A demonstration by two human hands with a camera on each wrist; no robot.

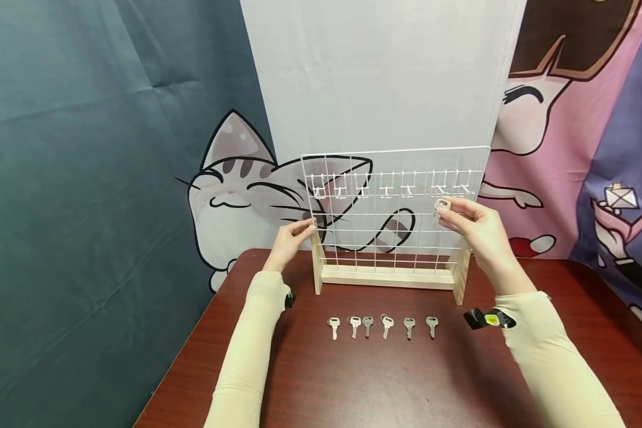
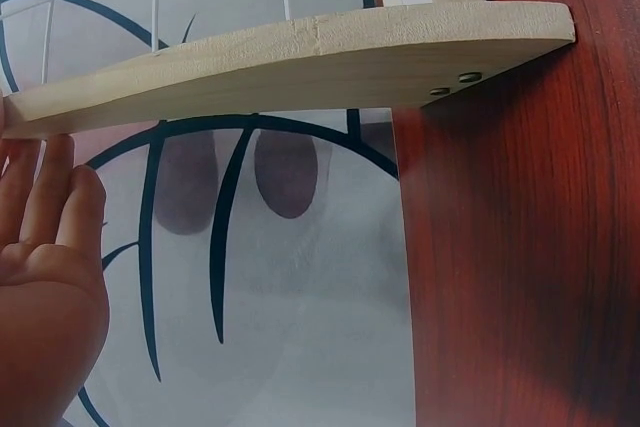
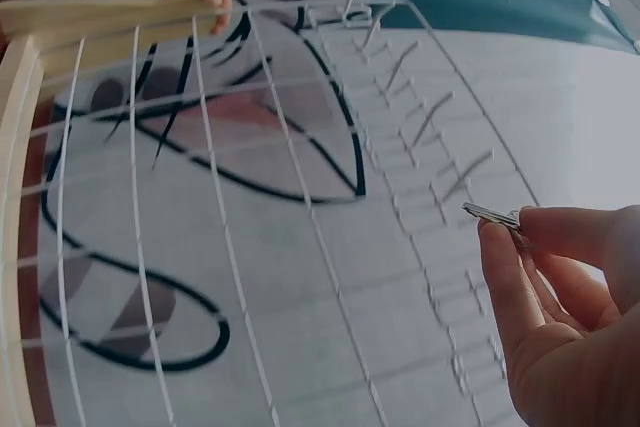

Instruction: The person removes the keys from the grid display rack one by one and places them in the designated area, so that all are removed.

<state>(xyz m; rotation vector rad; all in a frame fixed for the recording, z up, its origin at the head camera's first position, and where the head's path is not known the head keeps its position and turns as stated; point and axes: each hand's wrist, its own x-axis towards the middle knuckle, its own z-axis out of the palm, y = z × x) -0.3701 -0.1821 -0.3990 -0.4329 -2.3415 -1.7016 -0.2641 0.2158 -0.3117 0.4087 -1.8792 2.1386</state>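
A white wire grid rack point(image 1: 396, 153) in a wooden stand stands on the table, with a row of white hooks point(image 1: 386, 190) across its upper part. My left hand point(image 1: 289, 241) holds the top of the rack's left wooden upright point(image 2: 300, 57), fingers behind it in the left wrist view. Between thumb and fingertips my right hand point(image 1: 473, 223) pinches a silver key point(image 1: 441, 205), in front of the rack's right side, just below the hooks. In the right wrist view this key point(image 3: 490, 214) is seen nearly edge-on, close to the hooks.
Several silver keys point(image 1: 387, 324) lie in a row on the dark red-brown table point(image 1: 364, 380) in front of the rack; some have small rings. Behind the table hangs a printed cloth point(image 1: 385, 71) with a cartoon cat, with a green-blue curtain point(image 1: 85, 208) on the left.
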